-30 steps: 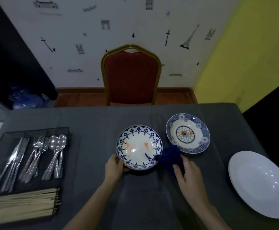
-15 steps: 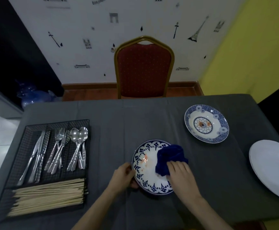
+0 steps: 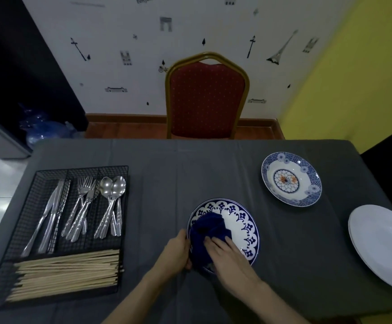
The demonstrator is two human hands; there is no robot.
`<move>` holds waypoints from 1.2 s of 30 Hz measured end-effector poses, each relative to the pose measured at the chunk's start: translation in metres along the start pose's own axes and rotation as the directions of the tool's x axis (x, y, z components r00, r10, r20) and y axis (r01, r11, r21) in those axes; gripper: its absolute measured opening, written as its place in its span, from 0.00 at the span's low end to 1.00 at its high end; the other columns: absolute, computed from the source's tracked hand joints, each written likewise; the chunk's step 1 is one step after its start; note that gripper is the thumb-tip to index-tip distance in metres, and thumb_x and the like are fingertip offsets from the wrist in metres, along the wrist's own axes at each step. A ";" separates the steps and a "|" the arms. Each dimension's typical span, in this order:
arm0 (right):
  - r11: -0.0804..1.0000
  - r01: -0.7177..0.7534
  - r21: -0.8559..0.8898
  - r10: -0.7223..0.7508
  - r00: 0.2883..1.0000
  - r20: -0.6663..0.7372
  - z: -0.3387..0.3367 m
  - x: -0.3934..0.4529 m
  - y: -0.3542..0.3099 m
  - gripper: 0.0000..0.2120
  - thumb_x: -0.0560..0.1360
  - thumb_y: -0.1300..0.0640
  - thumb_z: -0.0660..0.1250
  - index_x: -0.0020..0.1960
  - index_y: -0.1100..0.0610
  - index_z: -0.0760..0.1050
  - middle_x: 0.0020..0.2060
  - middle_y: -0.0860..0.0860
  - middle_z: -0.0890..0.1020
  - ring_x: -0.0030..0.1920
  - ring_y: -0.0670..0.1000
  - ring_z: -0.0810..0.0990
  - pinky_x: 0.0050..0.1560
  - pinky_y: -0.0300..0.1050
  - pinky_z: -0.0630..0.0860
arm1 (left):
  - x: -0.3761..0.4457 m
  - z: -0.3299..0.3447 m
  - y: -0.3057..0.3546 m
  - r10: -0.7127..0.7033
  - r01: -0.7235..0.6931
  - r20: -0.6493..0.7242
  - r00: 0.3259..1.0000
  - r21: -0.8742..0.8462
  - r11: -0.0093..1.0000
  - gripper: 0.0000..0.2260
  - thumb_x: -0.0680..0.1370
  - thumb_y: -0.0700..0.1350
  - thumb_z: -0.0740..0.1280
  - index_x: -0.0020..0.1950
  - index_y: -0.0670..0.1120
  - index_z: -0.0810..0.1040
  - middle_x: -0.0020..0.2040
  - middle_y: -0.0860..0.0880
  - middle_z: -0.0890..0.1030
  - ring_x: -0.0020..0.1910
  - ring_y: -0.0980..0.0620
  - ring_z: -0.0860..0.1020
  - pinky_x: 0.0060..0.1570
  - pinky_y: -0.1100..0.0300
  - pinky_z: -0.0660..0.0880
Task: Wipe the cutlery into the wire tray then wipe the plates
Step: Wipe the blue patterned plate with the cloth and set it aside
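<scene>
At the far left we see the wire tray (image 3: 24,232) on the grey tablecloth (image 3: 167,174), its near end close to the table's front edge. Its three upper compartments hold knives (image 3: 52,216), forks (image 3: 80,209) and spoons (image 3: 112,202), and the long lower compartment is packed with chopsticks (image 3: 66,272) lying crosswise. A wide strip of bare cloth separates the tray from the plate (image 3: 244,228) we are working on, which sits near the front edge, a little right of centre; it is white with a dark blue scalloped border and small flower marks around the rim. Our left hand (image 3: 175,253) grips the plate's left rim, fingers curled around the edge. A crumpled dark blue cloth (image 3: 208,230) covers the left half of the plate, and our right hand (image 3: 229,258) presses on it with fingers straight and slightly spread. Farther right and toward the back stands a second plate (image 3: 307,181) with a blue patterned rim and an orange and blue rosette in the middle, well apart from the first. At the right edge of the table lies a plain white plate (image 3: 382,244), partly cut off by the frame. Behind the table a red chair (image 3: 205,99) with a gold frame stands against the wall.
</scene>
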State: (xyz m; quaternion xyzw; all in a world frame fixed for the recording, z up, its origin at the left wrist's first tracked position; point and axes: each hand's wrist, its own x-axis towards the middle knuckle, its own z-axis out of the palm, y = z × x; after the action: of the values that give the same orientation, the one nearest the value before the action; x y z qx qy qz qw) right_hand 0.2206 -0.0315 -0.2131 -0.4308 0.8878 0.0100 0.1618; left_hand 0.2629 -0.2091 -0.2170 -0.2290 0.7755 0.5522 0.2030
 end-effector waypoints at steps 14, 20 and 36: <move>0.978 -0.190 -0.082 0.180 0.978 -0.108 -0.031 0.001 0.063 0.19 0.72 0.57 0.63 0.63 0.53 0.73 0.61 0.49 0.78 0.58 0.52 0.74 0.59 0.48 0.62 | 0.000 -0.001 0.009 -0.056 0.055 0.041 0.998 0.013 0.998 0.10 0.84 0.48 0.53 0.59 0.43 0.68 0.46 0.43 0.82 0.35 0.45 0.84 0.36 0.55 0.82; 1.000 -0.017 -0.015 0.017 0.999 -0.033 -0.023 -0.037 0.048 0.20 0.62 0.60 0.71 0.54 0.50 0.80 0.52 0.45 0.83 0.55 0.50 0.79 0.60 0.51 0.71 | 0.001 0.003 0.010 -0.071 0.075 0.055 0.996 -0.069 0.995 0.12 0.84 0.50 0.53 0.60 0.44 0.66 0.48 0.43 0.82 0.37 0.45 0.84 0.35 0.57 0.82; 0.963 -0.265 0.057 0.265 0.964 0.005 -0.021 0.001 0.061 0.26 0.79 0.51 0.55 0.76 0.52 0.54 0.75 0.47 0.58 0.73 0.48 0.57 0.71 0.49 0.52 | 0.007 -0.001 0.002 -0.037 0.043 0.052 0.998 -0.120 0.992 0.09 0.83 0.46 0.56 0.58 0.42 0.70 0.54 0.43 0.79 0.45 0.47 0.83 0.43 0.51 0.83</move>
State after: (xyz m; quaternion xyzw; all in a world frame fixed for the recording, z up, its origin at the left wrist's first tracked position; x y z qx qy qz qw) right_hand 0.1678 0.0029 -0.2012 -0.3033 0.9376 0.0055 0.1701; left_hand 0.2560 -0.2106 -0.2197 -0.2424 0.7306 0.5996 0.2189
